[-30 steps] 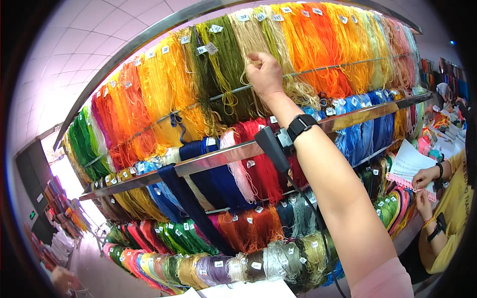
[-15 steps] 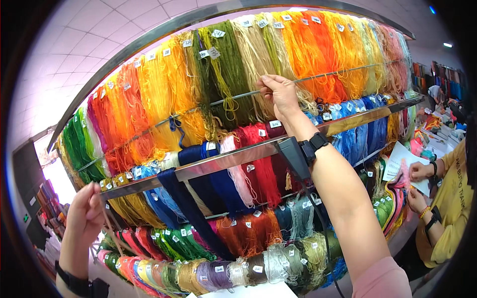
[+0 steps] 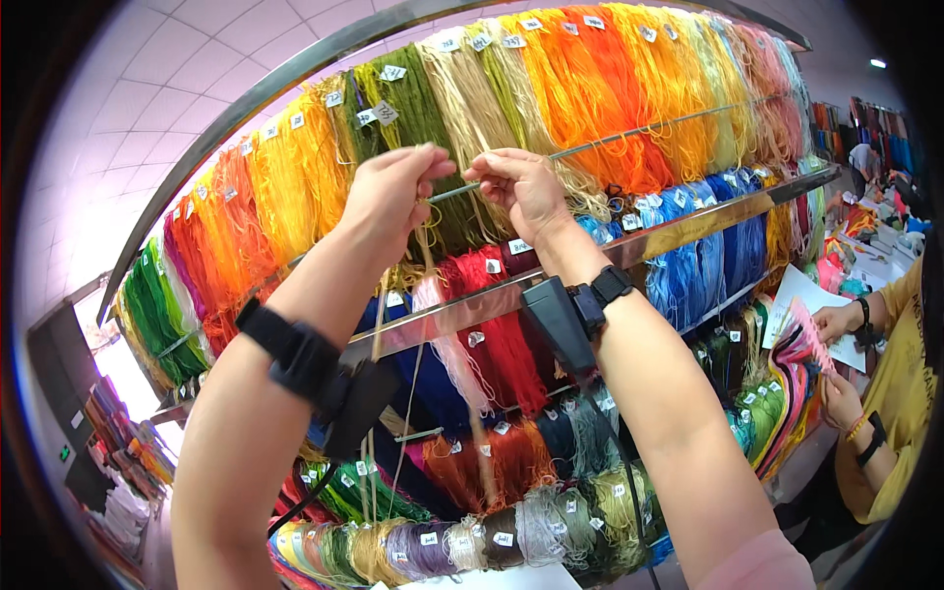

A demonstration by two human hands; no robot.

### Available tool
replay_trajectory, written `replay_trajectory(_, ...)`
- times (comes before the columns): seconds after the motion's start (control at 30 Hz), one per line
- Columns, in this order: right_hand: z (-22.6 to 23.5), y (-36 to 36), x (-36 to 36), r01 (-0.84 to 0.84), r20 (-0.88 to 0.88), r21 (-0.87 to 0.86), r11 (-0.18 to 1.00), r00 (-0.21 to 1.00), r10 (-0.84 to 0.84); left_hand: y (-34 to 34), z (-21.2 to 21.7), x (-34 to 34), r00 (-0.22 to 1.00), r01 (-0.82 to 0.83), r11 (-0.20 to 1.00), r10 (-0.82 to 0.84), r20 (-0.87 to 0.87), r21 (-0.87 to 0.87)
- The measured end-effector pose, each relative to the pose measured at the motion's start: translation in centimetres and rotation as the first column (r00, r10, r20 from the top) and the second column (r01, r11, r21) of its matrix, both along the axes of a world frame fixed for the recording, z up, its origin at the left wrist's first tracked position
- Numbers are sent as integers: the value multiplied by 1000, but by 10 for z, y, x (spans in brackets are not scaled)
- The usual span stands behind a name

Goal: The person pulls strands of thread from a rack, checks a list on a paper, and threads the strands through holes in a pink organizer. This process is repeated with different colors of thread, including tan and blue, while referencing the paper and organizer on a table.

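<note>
Beige thread (image 3: 378, 339) trails down in thin strands from my left hand (image 3: 388, 197), whose fingers are pinched on it in front of the hanging skeins. Close by on its right, my right hand (image 3: 531, 202) is closed in a pinch at the lower part of a beige skein (image 3: 462, 88). Pale thread shows at its fingertips, though the fingers partly hide it. A dark olive-green skein (image 3: 418, 108) hangs just left of the beige one. Black straps with devices circle both my wrists.
A metal rack rail (image 3: 678, 231) crosses below my hands, and a thin rod (image 3: 629, 135) crosses the upper skeins. Blue skeins (image 3: 678, 265) and red skeins (image 3: 492, 339) hang lower. At right, a person in a yellow top (image 3: 900, 403) handles multicoloured thread (image 3: 792, 379) beside white paper (image 3: 787, 305).
My left hand has risen from the lower left to beside my right hand, bringing the thread up. The right hand stays at the beige skein. The view has shifted slightly.
</note>
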State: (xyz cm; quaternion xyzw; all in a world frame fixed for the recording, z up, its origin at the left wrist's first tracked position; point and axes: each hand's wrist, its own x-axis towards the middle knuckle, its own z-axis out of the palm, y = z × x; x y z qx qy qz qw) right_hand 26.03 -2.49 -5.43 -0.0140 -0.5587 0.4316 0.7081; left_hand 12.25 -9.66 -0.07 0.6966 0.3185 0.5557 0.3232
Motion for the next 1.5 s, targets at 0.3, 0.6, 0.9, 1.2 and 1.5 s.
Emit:
replay_trajectory(0.3, 0, 1, -2, -1, 4, -37, 999, 1000, 1, 53, 25, 17, 937, -335, 937, 320, 143, 102)
replay_trajectory(0.6, 1, 15, -6, 153, -171, -68, 986, 972, -163, 51, 10, 17, 980, -196, 980, 196, 27, 18)
replay_trajectory(0.9, 5, 6, 2, -22, -106, -71, 997, 994, 14, 41, 6, 16, 991, -132, 991, 132, 7, 33)
replay_trajectory(1.2, 2, 2, 4, -123, -54, -42, 992, 991, 120, 41, 5, 18, 992, -125, 992, 126, -30, 27)
replay_trajectory(1.5, 2, 12, -4, 301, -305, 55, 952, 913, -271, 37, 7, 25, 990, -136, 990, 137, -15, 30)
